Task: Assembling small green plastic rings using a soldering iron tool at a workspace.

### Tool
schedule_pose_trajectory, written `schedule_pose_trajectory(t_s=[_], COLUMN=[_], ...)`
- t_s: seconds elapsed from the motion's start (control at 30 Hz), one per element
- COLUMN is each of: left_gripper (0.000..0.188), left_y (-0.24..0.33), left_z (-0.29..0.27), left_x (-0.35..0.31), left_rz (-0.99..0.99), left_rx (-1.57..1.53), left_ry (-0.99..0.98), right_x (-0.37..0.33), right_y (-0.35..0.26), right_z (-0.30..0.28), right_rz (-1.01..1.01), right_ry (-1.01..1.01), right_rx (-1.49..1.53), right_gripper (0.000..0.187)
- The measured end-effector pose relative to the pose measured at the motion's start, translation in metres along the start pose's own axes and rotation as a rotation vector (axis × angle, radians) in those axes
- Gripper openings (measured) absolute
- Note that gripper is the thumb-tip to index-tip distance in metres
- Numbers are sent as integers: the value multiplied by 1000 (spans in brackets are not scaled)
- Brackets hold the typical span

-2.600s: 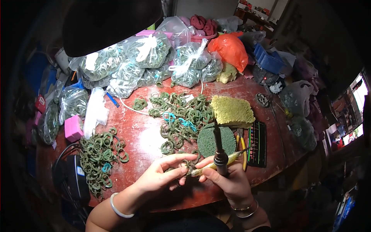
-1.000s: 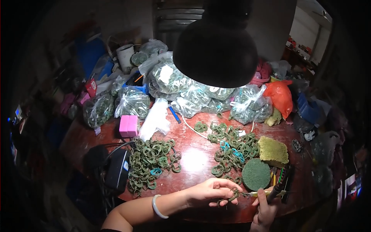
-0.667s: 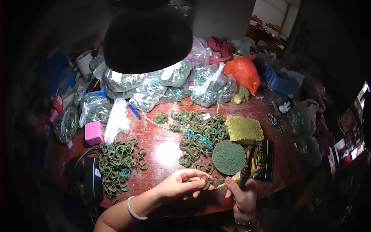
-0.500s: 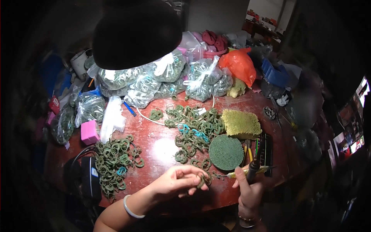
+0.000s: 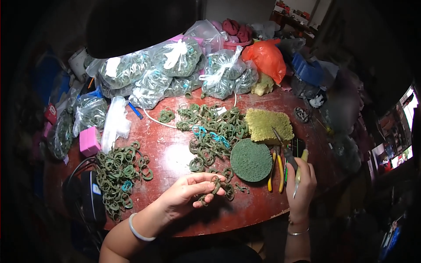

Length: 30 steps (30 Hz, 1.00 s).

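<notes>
My left hand (image 5: 184, 193) pinches a green ring (image 5: 216, 186) between thumb and fingers; another ring hangs below among the fingers. In my right hand (image 5: 301, 190) is a dark-handled pen tool like a soldering iron (image 5: 289, 157), its thin metal tip over or against the yellow sponge (image 5: 263, 118); contact is unclear. The same hand also keeps a slim tool with a yellow-green handle (image 5: 299, 176), its metal end pointing down. Between the hands lies a round green pad with a pitted top (image 5: 251, 161). Beyond my left hand spreads a pile of green rings (image 5: 210, 151) with some blue pieces.
Yellow-handled pliers (image 5: 280, 175) lie right of the pad. At the left are another ring pile (image 5: 118, 179), a pink block (image 5: 90, 141) and a black device (image 5: 91, 195). Clear bags of rings (image 5: 175, 61) line the back, near a red bag (image 5: 265, 59). A dark lamp shade (image 5: 140, 26) hangs above.
My right hand has turned, swinging the pen tool's tip onto or over the sponge and the yellow-green tool from level to tip-down. My left hand keeps its ring. The whole view has shifted slightly.
</notes>
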<state>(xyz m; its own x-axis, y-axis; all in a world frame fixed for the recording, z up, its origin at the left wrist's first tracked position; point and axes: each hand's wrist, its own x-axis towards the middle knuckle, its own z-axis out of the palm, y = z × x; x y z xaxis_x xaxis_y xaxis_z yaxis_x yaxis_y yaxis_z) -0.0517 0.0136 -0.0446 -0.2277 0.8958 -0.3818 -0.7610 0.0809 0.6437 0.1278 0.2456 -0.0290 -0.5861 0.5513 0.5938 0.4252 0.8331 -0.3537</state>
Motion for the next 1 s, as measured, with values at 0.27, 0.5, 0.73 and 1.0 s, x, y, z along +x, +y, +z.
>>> schedule_pose_trajectory(t_s=[0.27,0.5,0.73,1.0], left_gripper=[40,41,40,40], left_y=[-1,0,1,0], left_z=[-1,-1,-1,4], left_x=[3,2,3,1], left_rz=[-1,-23,-36,20], left_rx=[-21,-77,-78,-42], left_ry=[-30,-7,-13,-8], right_x=[-68,-73,-74,-74], right_y=[-43,-49,-50,-49], right_z=[-14,-7,-6,-5], right_rz=[-16,-36,-72,-81], right_ry=[-307,-294,-279,-266], right_rx=[528,482,410,429], right_gripper=[26,26,24,23])
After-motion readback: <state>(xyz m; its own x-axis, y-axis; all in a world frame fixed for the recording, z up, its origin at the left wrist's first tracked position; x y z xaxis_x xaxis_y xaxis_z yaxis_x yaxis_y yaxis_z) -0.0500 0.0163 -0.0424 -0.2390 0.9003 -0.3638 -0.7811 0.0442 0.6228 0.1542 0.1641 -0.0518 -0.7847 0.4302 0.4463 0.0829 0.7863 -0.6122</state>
